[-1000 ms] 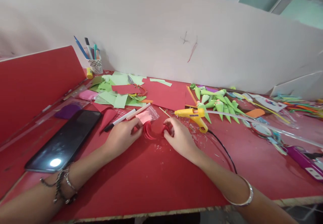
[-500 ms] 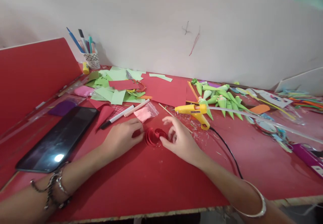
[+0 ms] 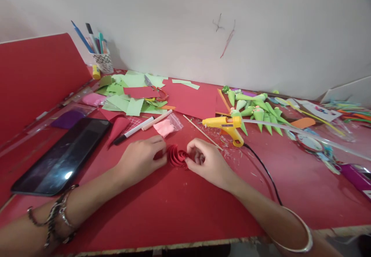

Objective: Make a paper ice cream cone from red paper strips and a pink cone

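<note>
A coiled red paper spiral (image 3: 175, 157) rests low over the red tabletop between my two hands. My left hand (image 3: 146, 154) has thumb and forefinger closed on the spiral's left edge. On the other side, my right hand (image 3: 207, 160) pinches the coil's right end between thumb and fingertip, its other fingers curled in. Just behind the spiral lies a small plastic packet of pink material (image 3: 165, 127). A thin wooden stick (image 3: 203, 132) slants across the table behind my right hand.
A yellow glue gun (image 3: 224, 125) with a clear glue stick and black cord lies right. Green paper cones (image 3: 257, 110) are heaped behind it. Left are a phone (image 3: 62, 156), a marker (image 3: 133, 130), green paper scraps (image 3: 118, 102), scissors (image 3: 162, 94) and a pen cup (image 3: 102, 62).
My right thumb and fingers have closed onto the red spiral's right end, and the coil looks more gathered. My left hand stays at its left side. The view has shifted slightly.
</note>
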Tool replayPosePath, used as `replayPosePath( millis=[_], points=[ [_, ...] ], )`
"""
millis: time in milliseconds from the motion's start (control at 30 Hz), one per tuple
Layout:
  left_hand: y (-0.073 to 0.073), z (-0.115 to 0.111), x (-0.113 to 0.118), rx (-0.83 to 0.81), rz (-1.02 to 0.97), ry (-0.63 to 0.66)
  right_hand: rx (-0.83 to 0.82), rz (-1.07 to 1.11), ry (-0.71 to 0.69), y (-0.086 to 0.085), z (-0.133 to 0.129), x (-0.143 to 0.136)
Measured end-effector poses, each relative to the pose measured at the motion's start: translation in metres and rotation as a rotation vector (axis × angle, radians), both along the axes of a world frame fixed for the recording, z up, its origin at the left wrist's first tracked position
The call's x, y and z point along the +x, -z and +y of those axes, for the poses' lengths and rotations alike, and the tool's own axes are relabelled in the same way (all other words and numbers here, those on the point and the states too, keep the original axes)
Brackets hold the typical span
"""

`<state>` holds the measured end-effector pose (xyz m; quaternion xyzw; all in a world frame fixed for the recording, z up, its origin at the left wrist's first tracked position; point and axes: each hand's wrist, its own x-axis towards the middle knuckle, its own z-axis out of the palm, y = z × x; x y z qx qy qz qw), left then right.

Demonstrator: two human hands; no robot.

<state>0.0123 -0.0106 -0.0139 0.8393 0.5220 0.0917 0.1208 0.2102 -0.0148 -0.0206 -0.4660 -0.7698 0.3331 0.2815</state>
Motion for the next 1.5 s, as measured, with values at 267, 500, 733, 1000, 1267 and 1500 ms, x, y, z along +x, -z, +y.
replayPosePath(
  millis=[267, 500, 733, 1000, 1267, 1500],
  points=[
    [-0.001, 0.000, 0.001, -0.010, 0.000, 0.008, 0.043, 0.025, -0.095, -0.006, 0.000, 0.000],
    [0.000, 0.001, 0.001, -0.013, 0.001, -0.002, 0.063, 0.019, -0.106, -0.010, -0.001, 0.003],
    [-0.001, 0.001, 0.001, -0.025, -0.006, 0.007, 0.020, 0.091, -0.073, -0.006, 0.000, 0.006],
    [-0.001, 0.000, 0.000, -0.009, 0.008, 0.005, -0.004, 0.079, -0.115, -0.002, 0.005, 0.008],
    [-0.002, -0.002, 0.001, -0.013, 0.028, 0.025, -0.011, 0.016, -0.189, -0.006, 0.010, 0.010],
    [-0.001, -0.002, 0.001, 0.005, 0.018, 0.036, -0.033, 0.065, -0.180, -0.006, 0.011, 0.009]
  ],
)
